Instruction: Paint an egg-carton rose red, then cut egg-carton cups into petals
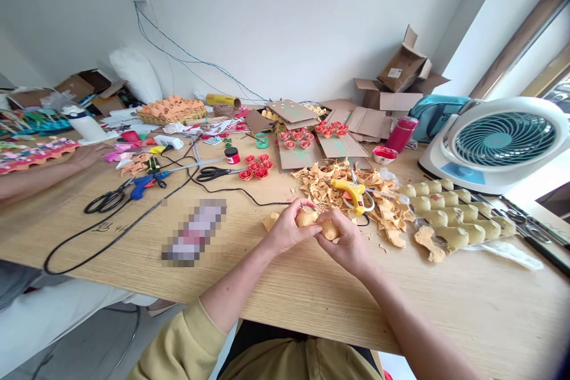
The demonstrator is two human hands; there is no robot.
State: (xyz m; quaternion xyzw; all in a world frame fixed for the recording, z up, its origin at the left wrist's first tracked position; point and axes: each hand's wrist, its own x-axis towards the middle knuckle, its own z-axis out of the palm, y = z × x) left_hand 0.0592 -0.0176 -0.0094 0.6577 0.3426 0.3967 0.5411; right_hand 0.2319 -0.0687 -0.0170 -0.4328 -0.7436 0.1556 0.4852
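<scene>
Between my two hands is a tan egg-carton piece (307, 218) with rounded, cup-like bumps, held just above the table's front half. My left hand (291, 225) closes on its left side, thumb reaching toward the middle. On the other side my right hand (341, 237) has its fingers curled round a second rounded bump (330, 230); whether the two bumps are joined is hidden by my thumbs. Just beyond my hands lie a heap of torn tan carton scraps (316, 181) and a yellow glue gun (351, 193), with white-handled scissors (369, 200) under it.
Red paper flowers (256, 167) stand on the table and on cardboard (294, 154). An egg tray (454, 214) and a white fan (499, 139) are at right. Black scissors (107, 199), a blue glue gun (141, 186) and its cable lie left, near another person's arm (53, 169).
</scene>
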